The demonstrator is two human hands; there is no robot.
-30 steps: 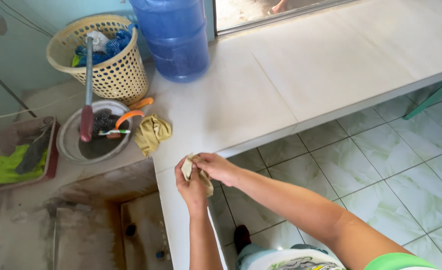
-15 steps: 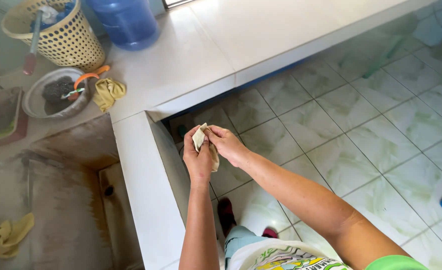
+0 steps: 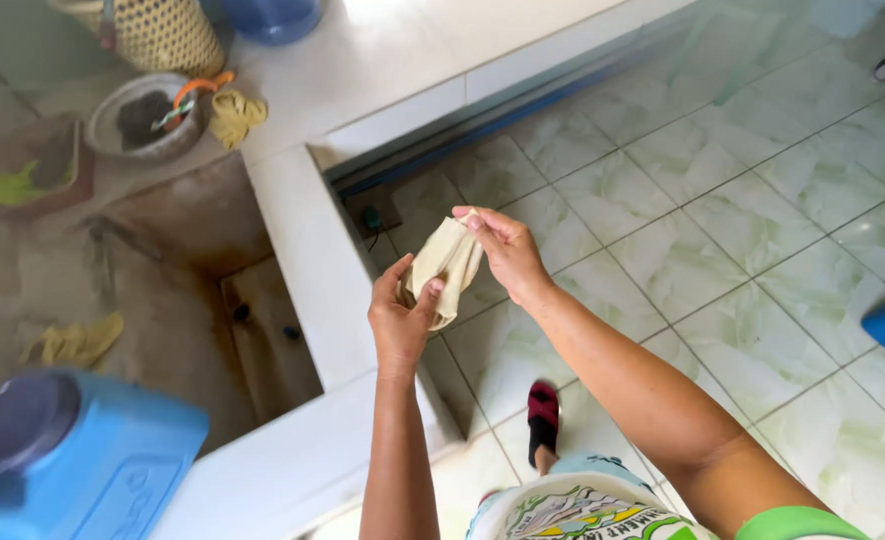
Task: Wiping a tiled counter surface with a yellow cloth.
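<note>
Head view, looking down past both bare arms. A folded beige cloth (image 3: 446, 266), soft and elongated, is held between the two hands over the pale green marbled floor tiles (image 3: 742, 230), just beside the white tiled desk (image 3: 307, 250). Its long axis runs obliquely, from lower left to upper right; the upper end points away from the person, the lower end toward the left hand.

The left hand (image 3: 399, 322) grips the lower end, its fingers (image 3: 429, 297) curled shut around the cloth with the thumb pressed on the near face. The right hand (image 3: 504, 250) holds the upper end, its fingers (image 3: 474, 222) pinched closed over the top edge. The cloth hangs clear of the desk and the floor.

The desk forms an L: one arm runs along the top of the view, the other comes toward the viewer. Left of it lies a sunken grey concrete wash basin (image 3: 162, 290), stained, with a crumpled yellow rag (image 3: 74, 342) on its floor. At upper left stand a woven yellow plastic basket (image 3: 157, 32), a round grey bowl (image 3: 147, 120) holding dark material and an orange-handled tool, and a second yellow cloth (image 3: 234, 116) just beside the bowl. The base of a blue water bottle (image 3: 272, 15) shows at the top edge. A blue plastic jerrycan with a dark cap (image 3: 72, 460) fills the lower left corner. A foot in a red and black sandal (image 3: 542, 420) stands on the tiles below the arms.
</note>
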